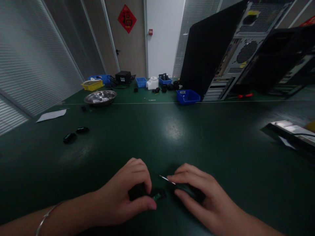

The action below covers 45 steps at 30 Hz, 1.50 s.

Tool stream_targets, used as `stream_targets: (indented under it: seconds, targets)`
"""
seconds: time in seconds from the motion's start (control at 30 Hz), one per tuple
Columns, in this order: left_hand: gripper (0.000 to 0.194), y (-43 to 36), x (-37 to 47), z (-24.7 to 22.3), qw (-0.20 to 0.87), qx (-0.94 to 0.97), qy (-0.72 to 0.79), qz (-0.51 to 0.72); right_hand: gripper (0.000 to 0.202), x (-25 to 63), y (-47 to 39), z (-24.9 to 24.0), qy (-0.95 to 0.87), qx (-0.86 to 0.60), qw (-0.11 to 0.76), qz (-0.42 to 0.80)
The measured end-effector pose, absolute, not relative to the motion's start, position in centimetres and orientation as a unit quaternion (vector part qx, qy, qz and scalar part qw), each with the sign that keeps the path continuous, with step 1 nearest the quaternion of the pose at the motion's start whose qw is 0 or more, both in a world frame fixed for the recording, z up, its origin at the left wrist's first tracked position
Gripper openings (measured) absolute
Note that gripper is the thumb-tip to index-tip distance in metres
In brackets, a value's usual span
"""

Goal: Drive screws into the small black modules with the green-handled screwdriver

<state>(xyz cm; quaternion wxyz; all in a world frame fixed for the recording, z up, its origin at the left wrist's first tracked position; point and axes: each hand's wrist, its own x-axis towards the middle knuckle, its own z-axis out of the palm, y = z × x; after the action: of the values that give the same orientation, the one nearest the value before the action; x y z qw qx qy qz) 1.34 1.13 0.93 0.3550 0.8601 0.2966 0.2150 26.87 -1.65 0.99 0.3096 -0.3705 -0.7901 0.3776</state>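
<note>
My left hand (134,193) pinches a small black part with a green circuit board (157,196) between thumb and fingers, low over the table (152,141). My fingertips cover part of it. To its right, my right hand (197,193) is curled around a slim metal-tipped tool (167,179). The bright tip points up and left, a little above and apart from the circuit board. The tool's dark handle is mostly hidden under the fingers, so I cannot tell its exact kind.
Two small black parts (70,138) lie on the left. Farther back are a steel dish (100,98), a paper sheet (51,115), a yellow bin (92,86) and a blue bin (188,97). A black computer case (211,46) stands at the back right. A flat device (292,129) rests at the right.
</note>
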Motion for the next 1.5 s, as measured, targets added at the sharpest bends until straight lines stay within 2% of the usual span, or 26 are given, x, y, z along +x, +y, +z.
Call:
stream_targets:
  seconds: [0.13,0.3,0.4,0.47,0.9,1.2,1.5]
  targets:
    - [0.012,1.0,1.2,0.7,0.342,0.859,0.318,0.211,0.028,26.7,-1.6,1.2,-0.783,-0.370,0.319,0.385]
    - [0.039,0.9,1.2,0.9,0.348,0.875,0.264,0.210,0.029,26.7,-1.5,1.4,-0.778,-0.367,0.322,0.396]
    - [0.061,1.0,1.2,1.7,0.347,0.896,0.221,0.166,0.030,26.7,-1.6,1.2,-0.776,-0.364,0.332,0.394]
    - [0.067,1.0,1.3,2.1,0.336,0.907,0.214,0.137,0.030,26.8,-1.6,1.0,-0.776,-0.357,0.336,0.396]
    - [0.024,0.7,1.3,1.5,0.365,0.871,0.285,0.163,0.028,26.6,-1.6,1.8,-0.791,-0.355,0.298,0.399]
    - [0.022,0.9,1.5,0.3,0.324,0.855,0.347,0.206,0.028,26.9,-1.8,1.9,-0.849,-0.383,0.229,0.284]
    - [0.022,0.9,1.4,0.4,0.333,0.845,0.366,0.205,0.023,26.7,-1.9,2.3,-0.861,-0.402,0.209,0.230]
